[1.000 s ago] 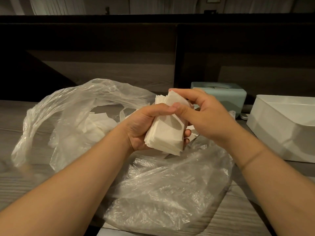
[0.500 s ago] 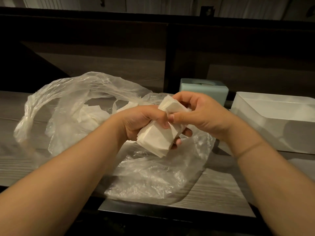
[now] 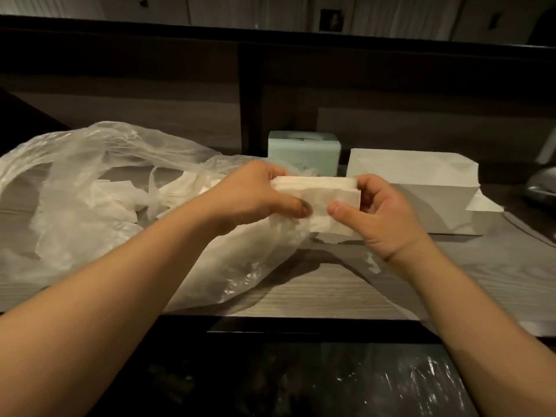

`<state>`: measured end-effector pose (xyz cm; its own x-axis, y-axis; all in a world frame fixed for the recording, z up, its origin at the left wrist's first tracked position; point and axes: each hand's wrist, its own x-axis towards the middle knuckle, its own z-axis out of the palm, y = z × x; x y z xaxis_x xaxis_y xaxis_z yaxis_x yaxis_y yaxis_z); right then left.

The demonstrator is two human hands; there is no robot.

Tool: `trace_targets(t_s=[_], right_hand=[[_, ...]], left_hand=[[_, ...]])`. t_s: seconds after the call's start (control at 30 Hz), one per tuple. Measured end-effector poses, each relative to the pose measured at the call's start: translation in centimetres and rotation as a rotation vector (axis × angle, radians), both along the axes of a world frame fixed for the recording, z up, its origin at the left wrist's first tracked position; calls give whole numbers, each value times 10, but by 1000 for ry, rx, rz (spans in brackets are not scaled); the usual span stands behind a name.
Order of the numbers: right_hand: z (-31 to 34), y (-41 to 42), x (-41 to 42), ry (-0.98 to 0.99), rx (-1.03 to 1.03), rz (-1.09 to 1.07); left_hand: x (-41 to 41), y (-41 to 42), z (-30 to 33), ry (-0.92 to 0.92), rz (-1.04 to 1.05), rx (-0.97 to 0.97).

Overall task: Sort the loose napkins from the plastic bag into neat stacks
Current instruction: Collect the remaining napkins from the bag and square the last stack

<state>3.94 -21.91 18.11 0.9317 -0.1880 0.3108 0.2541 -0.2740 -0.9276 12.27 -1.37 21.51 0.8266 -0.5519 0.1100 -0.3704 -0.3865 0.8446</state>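
A stack of white napkins [image 3: 319,195] is held level above the counter between both hands. My left hand [image 3: 255,194] grips its left end, thumb on the near face. My right hand [image 3: 382,218] grips its right end, thumb pressed on the front and fingers curled behind. The clear plastic bag [image 3: 99,188] lies crumpled on the left of the grey wooden counter [image 3: 316,293], and several loose napkins [image 3: 120,197] show through it.
A white rectangular bin [image 3: 421,188] stands at the right, just behind my right hand. A pale blue tissue box [image 3: 304,152] sits against the dark back wall. The counter's front edge runs below my wrists, with a dark glossy surface [image 3: 301,380] under it.
The stack has turned from upright to level and shifted right. My hands have moved apart to its two ends. The view has tipped downward, showing the counter's front edge.
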Motion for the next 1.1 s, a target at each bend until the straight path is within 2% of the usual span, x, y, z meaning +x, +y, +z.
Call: trace_targets(t_s=[0.17,0.37,0.5,0.6,0.77,0.87,0.97,1.1], right_hand=[[-6,-25,-25,40,49,-7],[-15,-53,-50,122,-22,-18],[-21,-58,-53,154,-25,-20],[-26,-56,-50,148,-185,-51],[-51,-51,-57,179,-629,-402],[-59,-45,-61,280,-802,-372],[-59,-42,-56,359,-813,-296],[-54,-41,-49,308,-696,-265]], left_hand=[[-21,-30,-23,156,-30,-229],[-38,-60,-52,178,-77,-211],[-39,-64,-60,47,-70,-88],[-37,-66,-63,62,-70,-97],[-34,-65,-70,85,-87,-175],[-38,-66,-68,23,-92,-140],[-40,-67,-67,-25,-113,-111],[-40,-66,-68,-34,-106,-102]])
